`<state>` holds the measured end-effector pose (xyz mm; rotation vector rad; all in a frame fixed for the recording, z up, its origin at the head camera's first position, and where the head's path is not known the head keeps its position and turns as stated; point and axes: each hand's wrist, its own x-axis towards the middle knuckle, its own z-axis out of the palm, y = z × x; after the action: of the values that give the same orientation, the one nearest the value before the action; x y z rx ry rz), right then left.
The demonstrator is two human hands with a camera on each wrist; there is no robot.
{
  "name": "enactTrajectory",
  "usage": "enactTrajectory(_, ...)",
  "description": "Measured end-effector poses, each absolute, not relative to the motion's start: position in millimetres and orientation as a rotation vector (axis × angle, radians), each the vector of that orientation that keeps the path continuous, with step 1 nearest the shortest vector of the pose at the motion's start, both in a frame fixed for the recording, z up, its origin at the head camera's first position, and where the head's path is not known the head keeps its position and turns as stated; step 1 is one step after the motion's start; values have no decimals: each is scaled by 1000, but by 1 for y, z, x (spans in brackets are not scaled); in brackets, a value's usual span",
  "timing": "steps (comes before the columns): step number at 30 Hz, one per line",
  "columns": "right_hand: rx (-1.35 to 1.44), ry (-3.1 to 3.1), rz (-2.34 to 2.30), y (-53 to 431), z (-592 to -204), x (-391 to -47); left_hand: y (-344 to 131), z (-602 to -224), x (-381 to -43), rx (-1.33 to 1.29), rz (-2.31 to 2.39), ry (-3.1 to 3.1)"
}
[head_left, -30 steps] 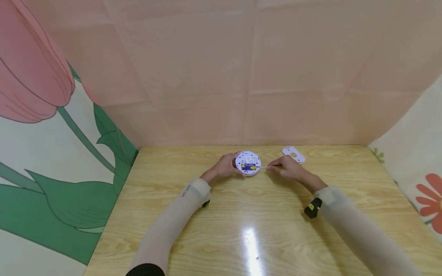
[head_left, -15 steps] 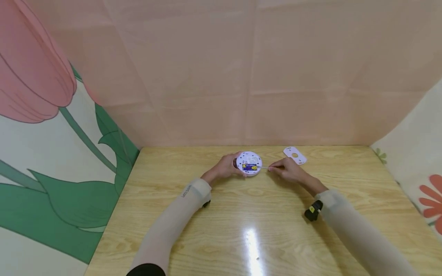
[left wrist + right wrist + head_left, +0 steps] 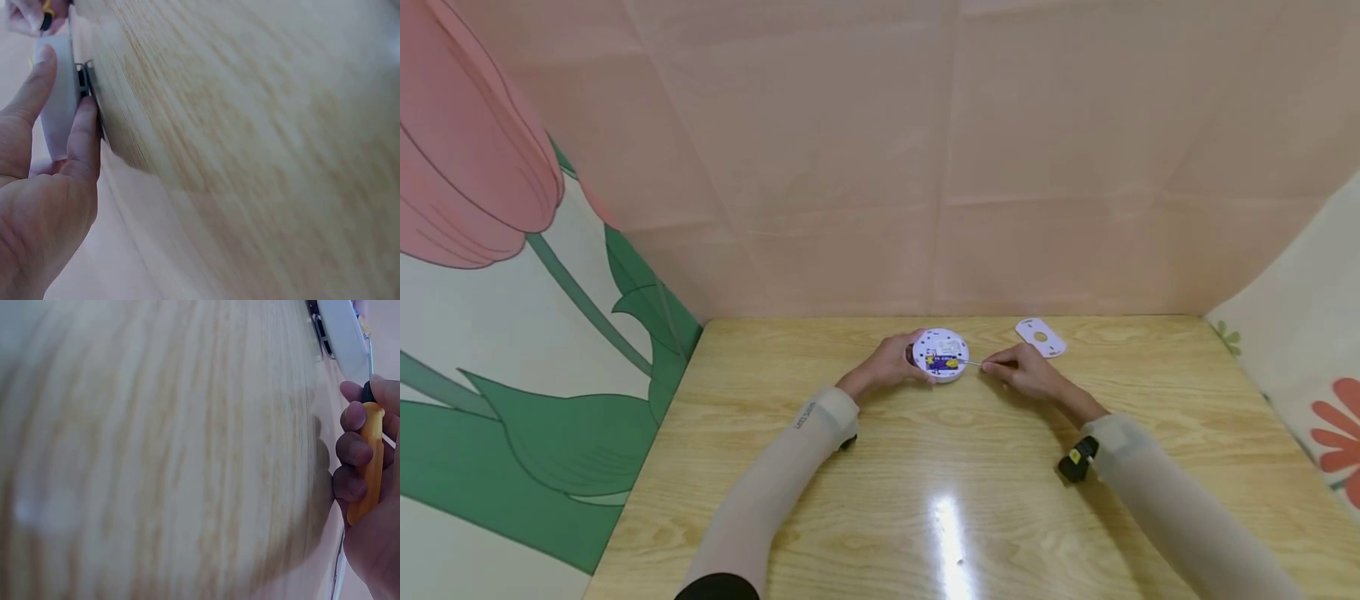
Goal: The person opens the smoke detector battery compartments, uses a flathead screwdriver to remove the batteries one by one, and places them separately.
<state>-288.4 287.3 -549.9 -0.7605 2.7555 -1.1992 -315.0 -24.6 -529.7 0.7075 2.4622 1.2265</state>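
Observation:
My left hand (image 3: 889,362) grips a round white smoke detector (image 3: 937,340) by its left side, thumb and fingers spread around the rim. Its back, dotted with small dark holes, faces up, and a blue and yellow battery (image 3: 942,363) sits in it. In the left wrist view, the thumb (image 3: 44,75) lies on the white side wall. My right hand (image 3: 1028,372) holds a screwdriver (image 3: 370,459) by its orange-yellow handle, fingers curled round it. The thin metal shaft (image 3: 972,362) points left, its tip overlapping the battery's right end in the head view.
A flat white mounting plate (image 3: 1051,344) with a round central hole lies on the wooden table (image 3: 820,517), just behind the right hand. A pink cloth backdrop (image 3: 820,167) rises at the table's far edge, with flower-printed cloths on both sides.
Both hands stay nearly in place around the smoke detector. The screwdriver tip stays at the battery's right end, with only slight shifts of the right hand and wrist.

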Motion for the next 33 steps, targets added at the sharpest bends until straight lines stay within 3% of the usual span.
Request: enactTrajectory(33,-708,2764,-1231,288,-554,-288,-24,-529,-315,733,1229,2460)
